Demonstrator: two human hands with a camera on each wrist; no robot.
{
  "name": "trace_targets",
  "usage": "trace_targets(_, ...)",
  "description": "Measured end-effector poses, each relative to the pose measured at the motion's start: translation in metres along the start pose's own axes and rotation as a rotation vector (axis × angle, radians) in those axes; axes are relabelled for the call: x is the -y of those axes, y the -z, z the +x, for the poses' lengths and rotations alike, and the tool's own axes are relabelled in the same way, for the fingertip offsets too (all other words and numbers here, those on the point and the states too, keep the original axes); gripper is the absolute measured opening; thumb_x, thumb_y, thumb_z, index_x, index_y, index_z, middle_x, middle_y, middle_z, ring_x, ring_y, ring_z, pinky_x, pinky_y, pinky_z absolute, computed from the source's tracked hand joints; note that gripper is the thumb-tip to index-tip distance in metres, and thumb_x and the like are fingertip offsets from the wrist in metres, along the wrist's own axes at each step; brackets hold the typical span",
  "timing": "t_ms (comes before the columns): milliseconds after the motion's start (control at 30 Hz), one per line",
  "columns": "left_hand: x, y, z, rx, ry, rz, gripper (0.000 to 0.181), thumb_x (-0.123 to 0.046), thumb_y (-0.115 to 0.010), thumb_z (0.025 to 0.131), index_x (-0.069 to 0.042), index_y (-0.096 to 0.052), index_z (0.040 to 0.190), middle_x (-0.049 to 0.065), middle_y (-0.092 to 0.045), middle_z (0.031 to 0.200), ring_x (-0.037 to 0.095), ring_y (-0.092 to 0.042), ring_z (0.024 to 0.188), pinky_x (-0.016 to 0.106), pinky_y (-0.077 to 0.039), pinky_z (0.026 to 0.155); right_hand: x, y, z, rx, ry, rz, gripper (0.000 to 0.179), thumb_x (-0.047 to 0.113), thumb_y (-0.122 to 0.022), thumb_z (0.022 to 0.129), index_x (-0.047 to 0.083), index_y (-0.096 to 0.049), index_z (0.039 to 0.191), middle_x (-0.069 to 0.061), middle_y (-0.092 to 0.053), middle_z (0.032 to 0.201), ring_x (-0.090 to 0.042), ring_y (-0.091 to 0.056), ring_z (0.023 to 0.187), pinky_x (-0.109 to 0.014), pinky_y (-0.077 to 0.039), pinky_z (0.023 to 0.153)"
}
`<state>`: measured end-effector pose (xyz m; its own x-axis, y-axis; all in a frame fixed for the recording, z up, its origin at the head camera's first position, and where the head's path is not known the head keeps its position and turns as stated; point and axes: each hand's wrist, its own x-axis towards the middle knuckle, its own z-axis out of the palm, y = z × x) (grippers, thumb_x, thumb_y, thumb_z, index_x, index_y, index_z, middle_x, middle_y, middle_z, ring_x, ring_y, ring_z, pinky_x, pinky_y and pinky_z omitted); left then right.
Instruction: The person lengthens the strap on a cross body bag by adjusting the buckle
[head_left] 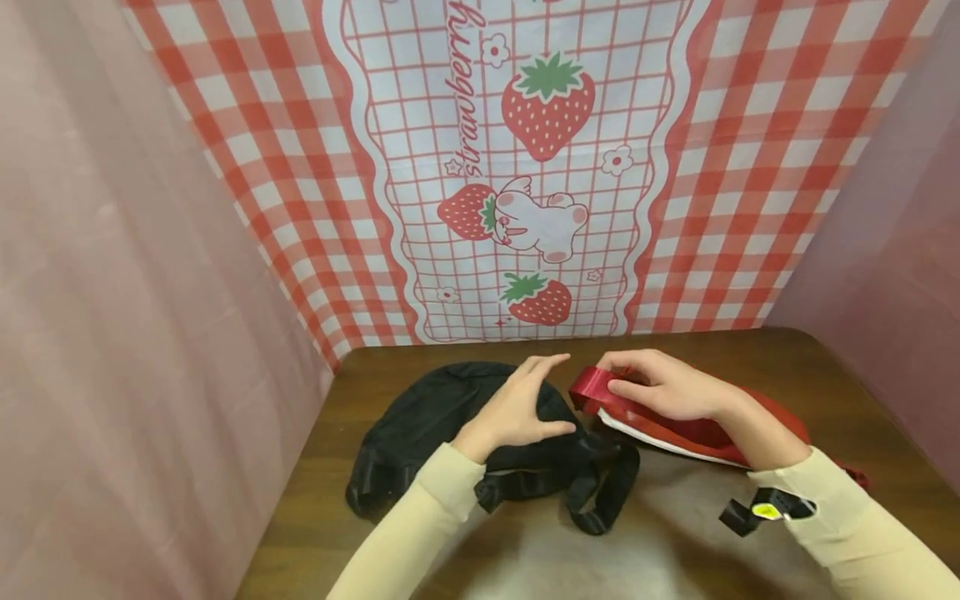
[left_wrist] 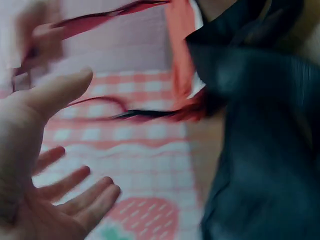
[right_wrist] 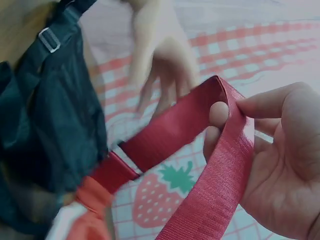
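Note:
A red bag with a white-edged zip lies on the right side of the table. My right hand pinches its dark red webbing strap between thumb and fingers, and the strap bends into a raised loop there. A metal slider sits on that strap in the right wrist view. On the left lies a black bag with a black strap looping out in front. My left hand is over the black bag, fingers spread and holding nothing, its fingertips pointing toward the red strap.
The brown wooden table ends at a back cloth printed with strawberries and red checks. Pink curtains hang at the left, and similar cloth at the right. The two bags lie close together mid-table.

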<state>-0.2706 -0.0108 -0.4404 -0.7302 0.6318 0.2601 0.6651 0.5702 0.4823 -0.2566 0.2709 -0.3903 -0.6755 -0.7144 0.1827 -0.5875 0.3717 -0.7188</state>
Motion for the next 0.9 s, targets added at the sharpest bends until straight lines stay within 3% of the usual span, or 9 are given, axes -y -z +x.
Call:
trace_targets(100, 0.0, -0.02, 0.016, -0.016, -0.027, -0.046, 0.054, -0.024, -0.077, 0.1, -0.01, -0.058, 0.149, 0.009, -0.07, 0.136, 0.023, -0.072, 0.117, 0.032, -0.061, 0.099, 0.008, 0.005, 0.004, -0.026, -0.024, -0.018, 0.016, 0.014, -0.062, 0.109, 0.018, -0.071, 0.12, 0.002, -0.071, 0.098, -0.01, -0.062, 0.077, -0.026, -0.054, 0.069)
trace_targets(200, 0.005, -0.027, 0.02, -0.095, -0.015, -0.085, 0.028, -0.008, -0.063, 0.105, -0.004, -0.07, 0.131, 0.011, -0.08, 0.113, 0.017, -0.075, 0.089, 0.022, -0.061, 0.081, 0.01, 0.011, -0.002, -0.061, -0.111, -0.003, 0.016, 0.017, -0.064, 0.108, 0.015, -0.072, 0.122, 0.0, -0.07, 0.092, -0.011, -0.062, 0.07, -0.027, -0.055, 0.063)
trace_targets(300, 0.014, -0.024, 0.019, -0.216, 0.054, -0.112, 0.029, -0.003, -0.057, 0.101, -0.004, -0.074, 0.124, 0.011, -0.082, 0.101, 0.011, -0.071, 0.077, 0.017, -0.055, 0.07, 0.004, 0.022, -0.015, -0.074, -0.2, 0.015, 0.024, 0.022, -0.069, 0.105, 0.012, -0.07, 0.127, -0.002, -0.069, 0.084, -0.013, -0.06, 0.058, -0.03, -0.055, 0.055)
trace_targets(400, 0.027, -0.016, 0.016, -0.366, 0.117, -0.14, 0.029, -0.001, -0.055, 0.099, -0.002, -0.075, 0.119, 0.012, -0.081, 0.097, 0.013, -0.073, 0.073, 0.02, -0.057, 0.066, -0.008, 0.034, -0.037, -0.018, -0.257, 0.034, 0.032, 0.024, -0.076, 0.101, 0.01, -0.066, 0.127, -0.001, -0.07, 0.082, -0.011, -0.055, 0.05, -0.031, -0.052, 0.047)
trace_targets(500, 0.043, -0.007, 0.009, -0.519, 0.159, -0.137, 0.027, 0.004, -0.054, 0.095, 0.001, -0.074, 0.113, 0.016, -0.08, 0.096, 0.022, -0.076, 0.073, 0.029, -0.063, 0.066, -0.022, 0.045, -0.066, 0.054, -0.231, 0.007, 0.024, 0.017, -0.081, 0.096, 0.008, -0.067, 0.113, 0.005, -0.069, 0.079, -0.004, -0.055, 0.055, -0.027, -0.051, 0.049)
trace_targets(600, 0.059, 0.002, 0.001, -0.619, 0.184, -0.094, 0.026, 0.008, -0.055, 0.091, 0.004, -0.072, 0.11, 0.019, -0.078, 0.101, 0.029, -0.075, 0.084, 0.04, -0.064, 0.076, -0.035, 0.052, -0.093, 0.056, -0.172, -0.061, 0.019, 0.006, -0.082, 0.09, 0.013, -0.064, 0.094, 0.013, -0.06, 0.072, 0.003, -0.052, 0.06, -0.022, -0.047, 0.051)
trace_targets(767, 0.077, 0.013, -0.014, -0.675, 0.197, -0.024, 0.025, 0.01, -0.055, 0.09, 0.008, -0.07, 0.109, 0.023, -0.076, 0.105, 0.036, -0.074, 0.095, 0.051, -0.062, 0.086, -0.047, 0.056, -0.119, -0.091, -0.126, -0.175, 0.036, -0.008, -0.079, 0.082, 0.022, -0.059, 0.086, 0.017, -0.05, 0.072, 0.005, -0.044, 0.062, -0.02, -0.041, 0.05)
trace_targets(900, 0.082, 0.018, -0.023, -0.678, 0.208, -0.019, 0.021, 0.009, -0.058, 0.091, 0.008, -0.068, 0.109, 0.026, -0.077, 0.102, 0.037, -0.075, 0.089, 0.052, -0.063, 0.08, -0.052, 0.056, -0.127, -0.313, -0.14, -0.231, 0.038, -0.017, -0.074, 0.08, 0.018, -0.062, 0.089, 0.012, -0.054, 0.075, 0.001, -0.048, 0.066, -0.022, -0.042, 0.05)
